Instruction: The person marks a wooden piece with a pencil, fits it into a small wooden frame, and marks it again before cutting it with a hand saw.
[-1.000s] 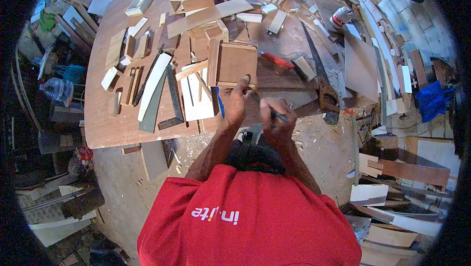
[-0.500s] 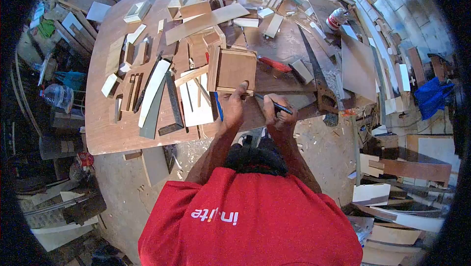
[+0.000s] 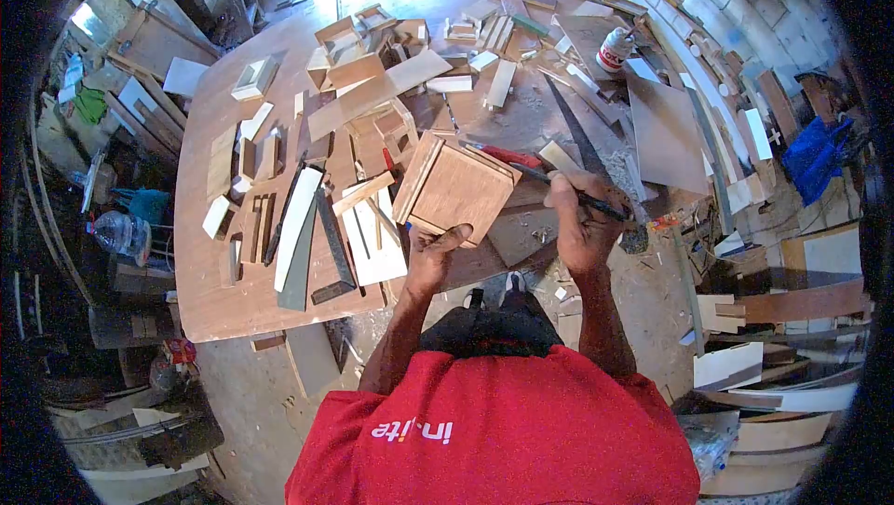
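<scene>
While the head camera looks straight down over a red shirt (image 3: 494,430), the small wooden box (image 3: 456,187) sits turned corner-on at the near edge of the surface (image 3: 223,291), its flat brown panel facing up and a paler frame showing along its left side. Left hand (image 3: 430,255) is right under it: the thumb lies on the box's near corner and the fingers curl below that edge, so that grip is clenched on the box. Right hand (image 3: 579,221) is off to the right of the box, apart from it, closed round a dark pencil (image 3: 570,190).

Watch the pencil's long axis: it runs from lower right up to the left, the slim tip aimed at the box's far right edge and ending just short of it, beside the red-handled tool (image 3: 507,155). So the box lies up and to the left of the right hand, while the left hand is plainly the nearer one, already touching.

Behind the right hand a handsaw (image 3: 582,147) lies blade away along the surface, and a loose brown board (image 3: 663,133) rests farther right. Left of the box lie pale offcuts (image 3: 296,212) and a dark try square (image 3: 331,249); a glue bottle (image 3: 615,47) stands at the far side.
</scene>
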{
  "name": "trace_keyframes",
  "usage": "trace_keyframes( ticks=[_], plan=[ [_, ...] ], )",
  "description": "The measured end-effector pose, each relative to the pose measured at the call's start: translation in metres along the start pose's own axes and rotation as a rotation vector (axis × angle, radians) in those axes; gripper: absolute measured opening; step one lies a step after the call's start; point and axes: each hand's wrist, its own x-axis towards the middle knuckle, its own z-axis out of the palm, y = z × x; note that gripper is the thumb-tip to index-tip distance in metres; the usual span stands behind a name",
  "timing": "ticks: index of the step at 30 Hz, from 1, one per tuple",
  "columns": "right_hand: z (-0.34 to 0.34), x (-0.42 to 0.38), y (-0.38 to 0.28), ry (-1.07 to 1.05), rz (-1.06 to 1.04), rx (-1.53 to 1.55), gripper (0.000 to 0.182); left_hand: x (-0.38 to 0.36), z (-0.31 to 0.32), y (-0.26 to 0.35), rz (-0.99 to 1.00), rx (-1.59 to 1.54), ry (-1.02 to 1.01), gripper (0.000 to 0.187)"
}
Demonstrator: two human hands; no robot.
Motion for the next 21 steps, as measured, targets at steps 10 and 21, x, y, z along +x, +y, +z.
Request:
trace_keyframes(
  ticks=[10,21],
  plan=[
    [0.012,0.012,0.008,-0.146,-0.131,0.001,0.008,-0.002,-0.003,-0.010,-0.037,0.077,-0.028,0.058],
    [0.005,0.015,0.014,-0.217,-0.105,-0.006,0.010,-0.001,-0.008,-0.025,-0.101,0.183,-0.032,0.050]
  ],
)
